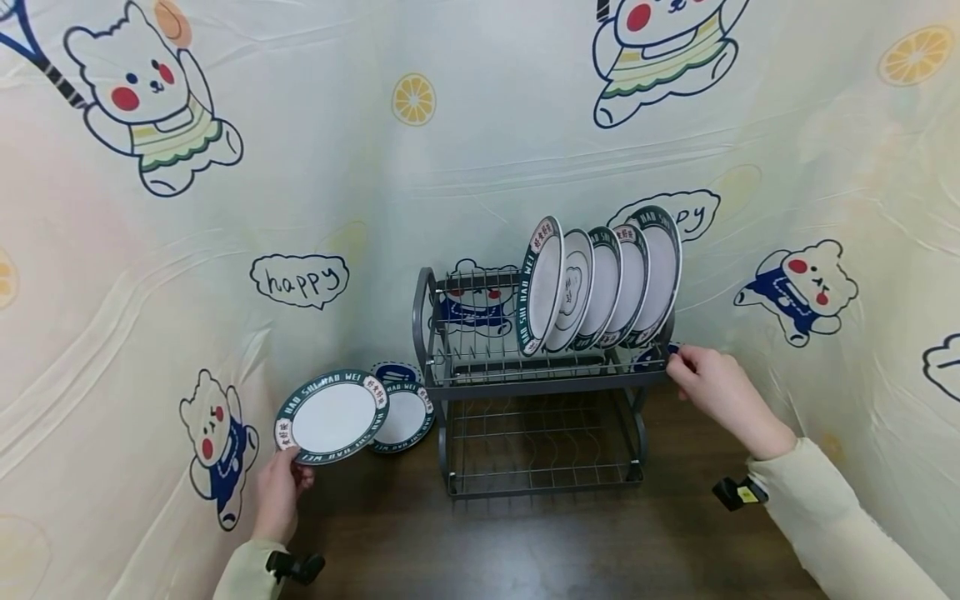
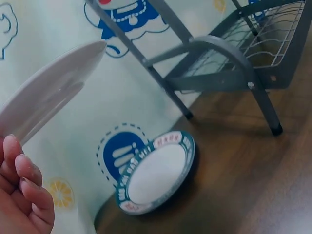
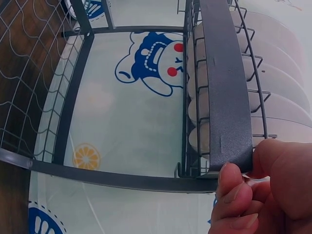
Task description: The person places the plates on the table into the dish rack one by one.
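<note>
My left hand [image 1: 279, 496] grips the near rim of a white plate [image 1: 333, 417] with a green lettered border, held up left of the dish rack [image 1: 540, 388]. In the left wrist view that plate [image 2: 51, 90] appears almost edge-on, above curled fingers [image 2: 35, 195]. At the rack's right end, my right hand [image 1: 723, 404] pinches the front corner of the upper tier. The right wrist view has thumb and fingers around the end of the dark metal bar [image 3: 226, 97]. Several matching plates [image 1: 542, 287] stand on edge in the right part of the upper tier.
Another green-rimmed plate [image 2: 158, 173] lies on the brown table [image 1: 525, 542], left of the rack and partly behind the held plate in the head view. The rack's lower wire tier [image 1: 543, 429] holds no plates. A cartoon-printed curtain [image 1: 480, 167] hangs close behind and at both sides.
</note>
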Tool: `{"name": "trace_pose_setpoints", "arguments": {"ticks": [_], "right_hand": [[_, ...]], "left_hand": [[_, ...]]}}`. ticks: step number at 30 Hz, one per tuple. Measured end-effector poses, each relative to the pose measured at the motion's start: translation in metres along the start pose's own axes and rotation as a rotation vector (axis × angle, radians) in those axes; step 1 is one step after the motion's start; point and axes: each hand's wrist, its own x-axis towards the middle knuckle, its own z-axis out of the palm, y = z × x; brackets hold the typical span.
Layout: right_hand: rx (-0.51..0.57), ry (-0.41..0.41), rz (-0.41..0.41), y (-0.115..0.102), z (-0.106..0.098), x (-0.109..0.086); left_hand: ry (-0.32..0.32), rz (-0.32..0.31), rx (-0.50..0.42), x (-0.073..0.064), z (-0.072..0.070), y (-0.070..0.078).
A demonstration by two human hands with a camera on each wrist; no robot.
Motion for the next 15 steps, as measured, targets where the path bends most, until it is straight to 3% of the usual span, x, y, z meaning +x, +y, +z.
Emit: {"name": "trace_pose_setpoints", "arguments": {"ticks": [15], "right_hand": [[0.015, 0.013, -0.002, 0.001, 0.002, -0.002]], "left_hand": [[0.001, 0.029, -0.043, -0.017, 0.012, 0.027]]}}
